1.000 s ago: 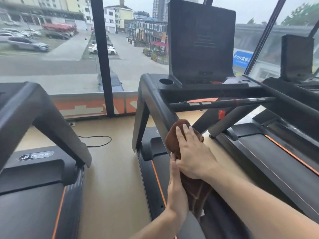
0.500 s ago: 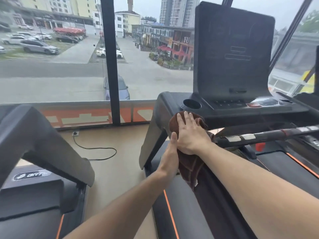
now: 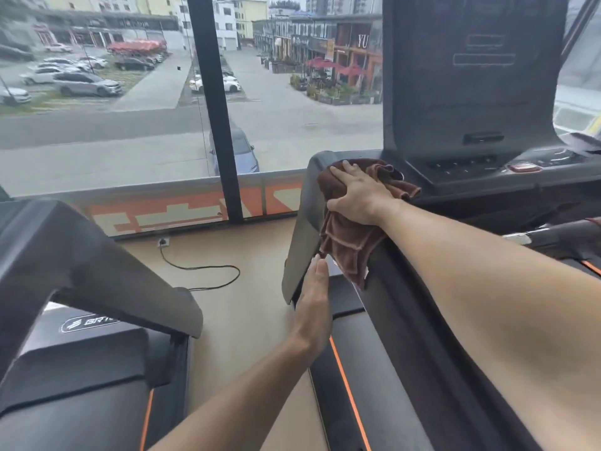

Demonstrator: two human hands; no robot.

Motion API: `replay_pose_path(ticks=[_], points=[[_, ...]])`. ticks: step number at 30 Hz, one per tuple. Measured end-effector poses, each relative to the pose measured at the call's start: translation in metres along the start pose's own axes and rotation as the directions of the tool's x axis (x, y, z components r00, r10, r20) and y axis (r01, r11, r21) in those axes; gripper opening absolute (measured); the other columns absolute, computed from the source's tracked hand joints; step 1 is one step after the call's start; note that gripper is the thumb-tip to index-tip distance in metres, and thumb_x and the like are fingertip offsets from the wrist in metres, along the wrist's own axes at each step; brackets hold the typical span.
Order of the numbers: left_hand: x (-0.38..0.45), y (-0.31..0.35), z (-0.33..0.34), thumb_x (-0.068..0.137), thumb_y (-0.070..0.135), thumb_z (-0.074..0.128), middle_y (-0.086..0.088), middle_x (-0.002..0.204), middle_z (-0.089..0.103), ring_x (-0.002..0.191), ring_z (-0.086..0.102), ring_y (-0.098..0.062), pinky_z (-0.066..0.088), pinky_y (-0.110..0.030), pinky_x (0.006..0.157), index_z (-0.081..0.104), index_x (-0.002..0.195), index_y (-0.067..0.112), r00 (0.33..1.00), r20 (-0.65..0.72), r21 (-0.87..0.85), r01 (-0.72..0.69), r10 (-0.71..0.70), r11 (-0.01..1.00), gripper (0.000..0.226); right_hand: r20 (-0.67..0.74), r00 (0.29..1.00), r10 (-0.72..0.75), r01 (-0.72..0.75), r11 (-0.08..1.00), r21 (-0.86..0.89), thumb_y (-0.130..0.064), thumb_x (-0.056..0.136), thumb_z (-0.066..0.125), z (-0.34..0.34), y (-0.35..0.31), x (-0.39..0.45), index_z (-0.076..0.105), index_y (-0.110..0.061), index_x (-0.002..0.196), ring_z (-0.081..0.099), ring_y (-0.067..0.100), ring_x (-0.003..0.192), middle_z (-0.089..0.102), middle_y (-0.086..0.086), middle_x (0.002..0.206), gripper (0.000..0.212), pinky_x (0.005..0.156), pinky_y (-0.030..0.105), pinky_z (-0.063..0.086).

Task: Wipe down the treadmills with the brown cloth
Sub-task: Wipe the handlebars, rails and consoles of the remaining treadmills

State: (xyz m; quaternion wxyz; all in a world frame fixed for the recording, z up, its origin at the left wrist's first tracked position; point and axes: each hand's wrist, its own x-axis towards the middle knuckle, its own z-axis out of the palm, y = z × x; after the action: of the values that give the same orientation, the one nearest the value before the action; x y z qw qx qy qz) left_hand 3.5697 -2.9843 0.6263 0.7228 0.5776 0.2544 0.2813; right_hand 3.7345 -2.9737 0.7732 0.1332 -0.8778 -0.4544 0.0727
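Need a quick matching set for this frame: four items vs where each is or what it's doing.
Items:
1. brown cloth
2. right hand
3. left hand
4. power cable

States:
A. flat beside the treadmill upright
B. draped over the console corner
C. lying on the floor
D. pressing on the cloth

Pairs: 1-B, 2-D, 3-A, 4-C
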Motion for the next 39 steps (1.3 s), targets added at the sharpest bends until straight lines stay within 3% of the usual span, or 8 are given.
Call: replay_pose_path(ticks=[5, 11, 14, 19, 24, 29, 33, 39], points=[[-0.05, 0.018, 0.026, 0.107, 0.056, 0.028, 0.03, 0.152, 0.041, 0.139, 0.031, 0.018, 0.02, -0.015, 0.121, 0.038, 0.152, 0.042, 0.997, 0.078, 0.026, -0.017, 0.015, 1.0, 0.048, 0.032, 0.999, 0.018, -0.02, 0.999, 0.047, -0.042, 0.09, 0.068, 0.006, 0.013, -0.031, 0.009, -0.032, 0.166, -0.008, 0.02, 0.159, -0.003, -0.002, 0.174, 0.096, 0.128, 0.052, 0.005], [-0.121, 0.021, 0.074, 0.093, 0.076, 0.04, 0.008, 0.154, 0.05, 0.145, 0.041, -0.008, 0.028, -0.034, 0.125, 0.041, 0.155, 0.027, 1.0, 0.023, 0.07, 0.001, -0.002, 0.998, 0.079, 0.088, 0.996, 0.02, -0.045, 0.958, 0.283, -0.04, 0.089, 0.075, 0.007, 0.034, -0.12, 0.009, -0.032, 0.166, 0.001, 0.027, 0.16, -0.004, -0.004, 0.174, 0.101, 0.128, 0.04, 0.01], [-0.154, 0.027, 0.086, 0.107, 0.051, 0.04, 0.014, 0.128, 0.069, 0.116, 0.061, 0.008, 0.045, -0.008, 0.095, 0.058, 0.139, 0.026, 0.999, -0.041, 0.005, -0.001, 0.002, 1.0, 0.044, 0.081, 0.996, -0.026, 0.002, 0.959, 0.284, -0.037, 0.092, 0.073, 0.008, 0.041, -0.164, 0.011, -0.029, 0.166, 0.0, 0.024, 0.16, -0.005, -0.002, 0.174, 0.097, 0.128, 0.038, 0.006], [-0.242, 0.017, 0.106, 0.107, 0.048, 0.042, 0.015, 0.118, 0.073, 0.115, 0.063, -0.004, 0.042, -0.021, 0.101, 0.069, 0.115, 0.034, 0.994, -0.106, 0.014, 0.019, -0.018, 1.0, 0.031, 0.125, 0.992, -0.02, -0.02, 0.95, 0.31, -0.041, 0.088, 0.076, 0.012, 0.054, -0.236, 0.007, -0.029, 0.166, 0.006, 0.024, 0.159, -0.005, -0.001, 0.174, 0.105, 0.127, 0.038, 0.012], [-0.319, -0.001, 0.13, 0.108, 0.046, 0.041, 0.012, 0.125, 0.072, 0.124, 0.062, -0.007, 0.039, -0.024, 0.11, 0.069, 0.123, 0.029, 0.991, -0.135, -0.038, 0.001, -0.006, 0.999, 0.036, 0.207, 0.977, 0.058, -0.157, 0.85, 0.503, -0.046, 0.073, 0.085, 0.021, 0.072, -0.309, 0.006, -0.026, 0.164, 0.057, 0.03, 0.125, 0.046, 0.011, 0.149, 0.123, 0.109, 0.041, 0.049], [-0.378, -0.005, 0.151, 0.109, 0.039, 0.037, 0.016, 0.121, 0.073, 0.118, 0.063, 0.004, 0.043, -0.016, 0.103, 0.066, 0.128, 0.025, 0.991, -0.133, -0.054, -0.033, 0.025, 0.998, 0.037, 0.227, 0.966, 0.122, -0.237, 0.763, 0.601, -0.058, 0.041, 0.085, 0.024, 0.079, -0.377, 0.026, -0.021, 0.156, 0.066, 0.027, 0.107, 0.061, 0.007, 0.13, 0.134, 0.098, 0.042, 0.056], [-0.424, -0.028, 0.16, 0.105, 0.047, 0.043, 0.012, 0.124, 0.073, 0.124, 0.061, -0.003, 0.042, -0.024, 0.107, 0.068, 0.122, 0.03, 0.987, -0.147, -0.045, -0.078, 0.07, 0.996, 0.035, 0.196, 0.968, 0.155, -0.232, 0.846, 0.48, -0.051, 0.07, 0.081, 0.026, 0.079, -0.439, 0.008, -0.023, 0.163, 0.059, 0.031, 0.123, 0.053, 0.008, 0.142, 0.121, 0.106, 0.045, 0.05], [-0.489, -0.077, 0.177, 0.103, 0.044, 0.037, 0.01, 0.143, 0.061, 0.14, 0.05, -0.012, 0.038, -0.021, 0.111, 0.051, 0.145, 0.027, 0.96, -0.093, 0.042, -0.263, 0.265, 0.964, 0.048, 0.056, 0.992, 0.111, -0.124, 0.891, 0.437, -0.052, 0.08, 0.068, 0.031, 0.087, -0.525, 0.011, -0.032, 0.164, 0.05, 0.031, 0.133, 0.041, 0.001, 0.157, 0.103, 0.111, 0.046, 0.043]])
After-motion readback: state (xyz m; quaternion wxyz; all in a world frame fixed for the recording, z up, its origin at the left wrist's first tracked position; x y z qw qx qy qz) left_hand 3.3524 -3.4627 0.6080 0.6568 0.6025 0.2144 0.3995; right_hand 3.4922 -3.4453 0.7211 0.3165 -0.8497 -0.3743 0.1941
